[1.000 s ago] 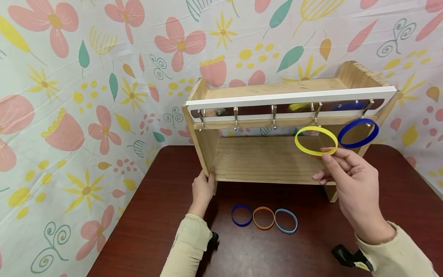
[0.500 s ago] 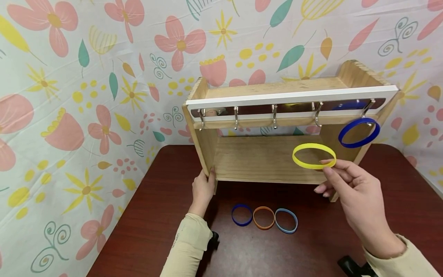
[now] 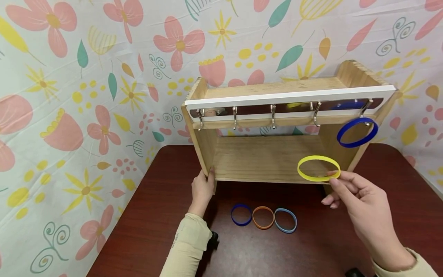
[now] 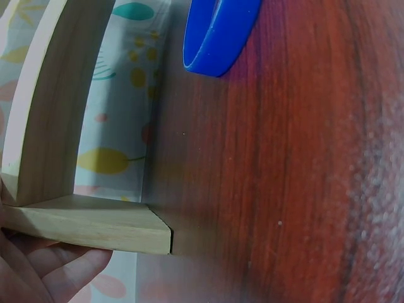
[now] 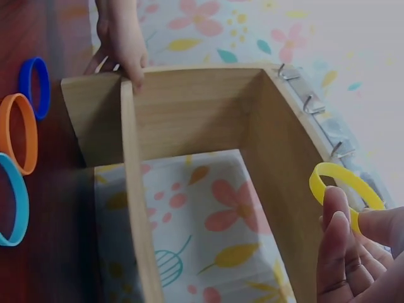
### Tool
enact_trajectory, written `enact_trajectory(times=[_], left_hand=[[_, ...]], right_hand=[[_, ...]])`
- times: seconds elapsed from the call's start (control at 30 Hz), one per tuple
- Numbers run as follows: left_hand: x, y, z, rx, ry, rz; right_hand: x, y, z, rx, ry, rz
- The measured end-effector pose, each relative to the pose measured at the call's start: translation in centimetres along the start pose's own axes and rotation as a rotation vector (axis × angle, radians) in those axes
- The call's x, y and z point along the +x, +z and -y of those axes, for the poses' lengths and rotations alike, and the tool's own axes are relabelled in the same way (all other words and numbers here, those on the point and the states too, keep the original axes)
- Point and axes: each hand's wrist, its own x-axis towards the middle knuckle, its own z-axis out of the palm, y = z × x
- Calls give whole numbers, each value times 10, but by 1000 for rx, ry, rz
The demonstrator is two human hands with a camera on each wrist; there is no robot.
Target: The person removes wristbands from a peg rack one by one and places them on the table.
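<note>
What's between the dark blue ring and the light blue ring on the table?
The orange ring lies between them; both the head and right wrist views show it.

An indoor spot, though whether home or studio cannot be told: a creased flower-print sheet [image 3: 114, 80] hangs behind a dark wood-grain worktop [image 3: 256, 254] with a wooden rack [image 3: 266, 159] of hooks [image 3: 273, 116].

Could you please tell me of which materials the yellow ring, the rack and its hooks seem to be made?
Yellow ring: possibly silicone or soft plastic; smooth, evenly coloured band. Rack: apparently wood, largely unpainted; pale grain shows. Hooks: probably metal, polished; they gleam silver.
</note>
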Motion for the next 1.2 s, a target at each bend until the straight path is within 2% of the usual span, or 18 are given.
enact_trajectory(times=[0.37,0.83,1.07,1.2], left_hand=[[0,-1,0,10,-4,-12],[0,-1,0,16,4,-7],[-2,-2,-1,13,6,-5],[-2,-2,-1,19,7,-2]], right_hand=[[-10,-10,-15,-54,32,18],[-25,-20,-34,-56,107,49],[-31,-23,-44,-143,180,37],[-33,-25,-53,-142,180,33]])
